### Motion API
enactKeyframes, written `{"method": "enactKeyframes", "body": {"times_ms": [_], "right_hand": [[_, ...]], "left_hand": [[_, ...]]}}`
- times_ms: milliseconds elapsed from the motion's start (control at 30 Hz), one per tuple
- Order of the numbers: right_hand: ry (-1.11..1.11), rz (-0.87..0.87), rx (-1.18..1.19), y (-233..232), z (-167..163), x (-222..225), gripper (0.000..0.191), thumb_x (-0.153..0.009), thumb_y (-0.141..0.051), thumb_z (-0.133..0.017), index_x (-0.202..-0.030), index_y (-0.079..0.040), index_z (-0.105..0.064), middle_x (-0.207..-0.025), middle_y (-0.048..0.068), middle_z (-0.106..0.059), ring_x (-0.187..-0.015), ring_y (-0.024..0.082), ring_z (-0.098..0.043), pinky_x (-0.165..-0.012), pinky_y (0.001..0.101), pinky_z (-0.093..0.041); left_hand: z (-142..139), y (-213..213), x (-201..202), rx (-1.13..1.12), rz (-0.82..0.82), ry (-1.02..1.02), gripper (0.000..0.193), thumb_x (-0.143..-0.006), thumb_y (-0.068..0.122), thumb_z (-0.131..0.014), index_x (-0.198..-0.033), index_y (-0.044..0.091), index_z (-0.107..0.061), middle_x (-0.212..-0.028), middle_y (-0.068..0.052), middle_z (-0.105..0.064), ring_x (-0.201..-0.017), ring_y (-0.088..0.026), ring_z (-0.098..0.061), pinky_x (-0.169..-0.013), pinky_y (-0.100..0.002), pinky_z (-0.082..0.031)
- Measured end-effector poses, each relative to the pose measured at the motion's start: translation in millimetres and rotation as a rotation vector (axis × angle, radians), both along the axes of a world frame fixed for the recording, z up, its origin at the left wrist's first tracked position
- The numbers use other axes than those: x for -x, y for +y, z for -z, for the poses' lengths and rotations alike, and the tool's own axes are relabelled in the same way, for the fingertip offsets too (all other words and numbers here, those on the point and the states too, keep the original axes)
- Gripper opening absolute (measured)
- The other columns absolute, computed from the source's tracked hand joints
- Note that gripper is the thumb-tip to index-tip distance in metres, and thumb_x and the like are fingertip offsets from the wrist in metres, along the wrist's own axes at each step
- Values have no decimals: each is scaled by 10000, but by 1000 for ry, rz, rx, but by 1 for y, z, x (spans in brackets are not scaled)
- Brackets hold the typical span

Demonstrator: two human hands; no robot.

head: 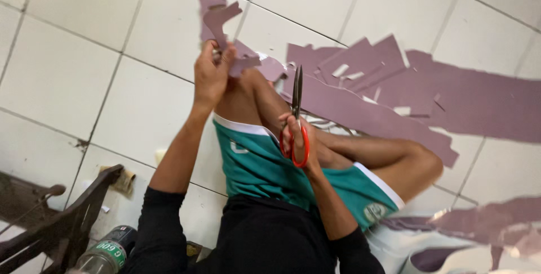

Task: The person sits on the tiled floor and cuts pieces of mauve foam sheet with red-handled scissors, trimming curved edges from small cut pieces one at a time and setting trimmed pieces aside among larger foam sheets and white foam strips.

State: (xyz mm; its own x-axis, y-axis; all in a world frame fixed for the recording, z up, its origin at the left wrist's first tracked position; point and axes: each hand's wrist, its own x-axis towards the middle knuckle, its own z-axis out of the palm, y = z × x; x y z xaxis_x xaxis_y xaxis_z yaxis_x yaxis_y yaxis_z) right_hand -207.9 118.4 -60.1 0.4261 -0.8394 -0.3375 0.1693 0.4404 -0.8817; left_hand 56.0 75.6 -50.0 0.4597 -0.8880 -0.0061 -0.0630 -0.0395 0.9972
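Note:
I sit on a white tiled floor with my knees drawn up, in teal shorts and a black top. My left hand (211, 71) is raised and pinches a cut piece of mauve sheet (221, 21) between thumb and fingers. My right hand (297, 138) grips red-handled scissors (296, 117), blades closed and pointing away from me, resting over my leg. The scissor tips are close to the mauve strips on the floor.
Long mauve sheet strips and offcuts (394, 91) lie across the floor ahead and to the right. More mauve scraps (484, 223) are at lower right. A dark wooden chair frame (62, 217) and a plastic bottle (107, 254) are at lower left.

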Motion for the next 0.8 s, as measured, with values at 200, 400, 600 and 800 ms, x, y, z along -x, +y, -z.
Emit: {"method": "enactKeyframes", "body": {"times_ms": [200,400,600,800], "right_hand": [[-3,-169,-54,6,12,-56,439,-1064,-375,-534,-1148,51,-600,-598,-23,-433,-417,73,-402,-370,242,-336],[120,-201,-125,-10,33,-91,404,-1049,-329,-548,-1132,61,-611,-571,-23,-436,-404,73,-397,-363,235,-324],[128,-185,-62,-34,45,-100,426,-1084,-334,-492,-1133,70,-617,-526,-22,-416,-391,67,-382,-375,227,-309],[90,-190,-117,-44,50,-99,422,-1090,-329,-490,-1132,69,-622,-548,-22,-418,-404,65,-386,-385,227,-316]], "left_hand": [[57,-46,-102,-154,-104,-99,293,-1022,268,-666,-1083,-18,-651,-878,-104,-750,-747,-154,-761,-494,-272,-642],[104,-99,-144,-284,-151,-225,284,-976,265,-706,-1097,11,-670,-772,-88,-760,-655,-191,-757,-527,-344,-589],[114,-124,-161,-484,-92,-664,464,-977,338,-771,-1216,-31,-622,-976,-213,-726,-905,-349,-714,-776,-464,-580],[108,-155,-165,-401,-23,-900,800,-717,189,-869,-1415,-10,-532,-1321,-331,-517,-1125,-508,-566,-810,-568,-547]]}}
